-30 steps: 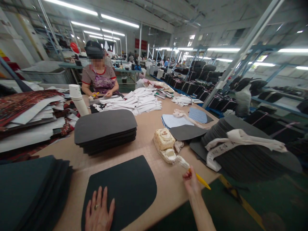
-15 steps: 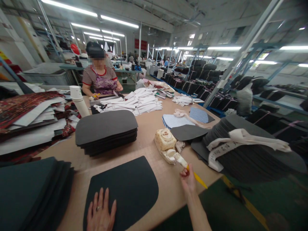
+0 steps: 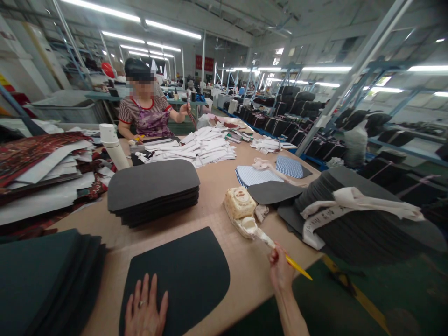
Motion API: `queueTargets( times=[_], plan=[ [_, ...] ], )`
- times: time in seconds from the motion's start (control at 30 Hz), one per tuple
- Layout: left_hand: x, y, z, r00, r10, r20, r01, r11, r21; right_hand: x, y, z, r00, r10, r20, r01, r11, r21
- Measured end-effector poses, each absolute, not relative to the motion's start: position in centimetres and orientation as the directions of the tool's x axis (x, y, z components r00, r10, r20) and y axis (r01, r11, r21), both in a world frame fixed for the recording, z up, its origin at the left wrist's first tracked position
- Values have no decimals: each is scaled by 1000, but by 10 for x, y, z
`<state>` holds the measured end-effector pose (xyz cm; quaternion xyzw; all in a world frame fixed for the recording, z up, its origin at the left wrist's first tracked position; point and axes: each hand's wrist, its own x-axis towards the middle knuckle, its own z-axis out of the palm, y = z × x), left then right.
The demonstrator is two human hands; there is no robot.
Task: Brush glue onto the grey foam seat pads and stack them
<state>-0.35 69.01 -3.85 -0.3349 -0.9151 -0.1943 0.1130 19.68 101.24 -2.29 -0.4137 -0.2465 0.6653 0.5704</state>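
Note:
My left hand (image 3: 146,305) lies flat, fingers spread, on a single dark sheet (image 3: 189,266) with rounded corners. In my right hand (image 3: 281,270) is a brush (image 3: 300,267) with a yellow handle, gripped near its whitish, caked head. The brush head rests at the lip of a cream-coloured, crusted glue container (image 3: 241,205), beyond the sheet's right corner. Whether the bristles are inside the opening I cannot tell. A crumpled rag (image 3: 262,213) lies against the container's right side.
Stacks of dark sheets stand at near left (image 3: 42,280), behind my sheet (image 3: 154,186), and at right, where a cloth-tied stack (image 3: 350,214) leans. White strips (image 3: 206,147) are heaped farther back. Across the table (image 3: 217,210) a co-worker (image 3: 150,112) holds up a patterned strip.
My right hand has moved slightly right and toward me, and the brush has shifted with it. My left hand stays on the sheet. The co-worker's hand has risen with a strip.

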Motion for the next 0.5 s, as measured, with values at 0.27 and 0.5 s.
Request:
queueTargets(
  times=[0.27,0.5],
  plan=[
    [-3,692,-37,-768,560,311,637,720,276,187,1023,-33,-171,904,-391,-672,-397,-625],
    [-4,688,-33,-733,613,295,679,687,259,195,1020,-33,-180,870,-460,-669,-451,-591]
  ],
)
